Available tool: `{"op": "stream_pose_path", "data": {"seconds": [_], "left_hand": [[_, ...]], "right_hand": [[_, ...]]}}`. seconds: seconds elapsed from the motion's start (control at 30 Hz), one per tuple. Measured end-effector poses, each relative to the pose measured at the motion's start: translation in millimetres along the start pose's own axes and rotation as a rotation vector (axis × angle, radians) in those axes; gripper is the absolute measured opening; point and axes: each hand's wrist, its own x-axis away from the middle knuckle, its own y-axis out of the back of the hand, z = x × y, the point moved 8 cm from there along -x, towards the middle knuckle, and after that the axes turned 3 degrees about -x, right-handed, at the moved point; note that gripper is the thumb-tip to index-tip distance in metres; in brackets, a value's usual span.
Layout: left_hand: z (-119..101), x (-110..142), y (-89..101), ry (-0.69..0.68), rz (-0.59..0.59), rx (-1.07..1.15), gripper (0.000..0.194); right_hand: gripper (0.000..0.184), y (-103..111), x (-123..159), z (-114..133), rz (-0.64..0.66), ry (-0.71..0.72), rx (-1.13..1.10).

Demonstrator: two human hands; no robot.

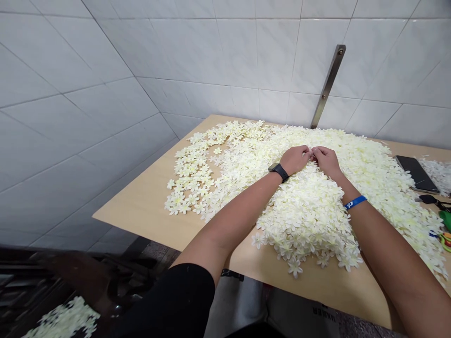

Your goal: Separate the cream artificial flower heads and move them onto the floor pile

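Observation:
A broad heap of cream-white artificial flowers (310,206) with pale yellow centres covers much of the tan tabletop (141,204). Over the middle of the heap, my left hand (296,158) and my right hand (326,161) meet at the fingertips. Both hands pinch, thumb against fingers. Whatever lies between the fingertips is too small and too covered to name. A dark watch (278,172) is on my left wrist, and a blue wristband (355,203) circles the right one.
A black phone (417,173) lies right of the heap, near small white pieces (439,173). Green and coloured items (446,230) sit at the right edge. White tiled walls border the table; a metal bar (328,87) is fixed behind. More flowers (65,319) lie low at left.

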Motion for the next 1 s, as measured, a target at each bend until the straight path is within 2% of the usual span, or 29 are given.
{"op": "stream_pose_path", "data": {"seconds": [0.43,0.6,0.67,0.77,0.87,1.0], "left_hand": [[3.4,1.3,-1.7,0.014,-0.03,-0.014,0.027],[-0.5,0.0,4.8,-0.013,-0.047,0.087,0.024],[-6.6,-2.4,16.4,-0.041,-0.081,0.173,0.023],[-21.7,-8.1,46.7,-0.113,-0.163,0.291,0.023],[-39.0,-12.5,85.5,-0.17,-0.225,0.466,0.027],[-56.2,-4.8,142.7,-0.137,-0.29,0.847,0.033]], "right_hand": [[0.029,-0.8,3.0,2.1,-0.002,-0.009,0.044],[0.031,-1.3,5.7,10.6,-0.012,0.022,0.056],[0.03,0.9,5.4,20.5,-0.016,0.042,0.055],[0.029,11.3,2.5,45.9,-0.034,0.11,0.015],[0.032,30.3,3.6,86.6,-0.091,0.257,-0.073],[0.032,55.8,24.6,151.9,-0.178,0.427,-0.319]]}}
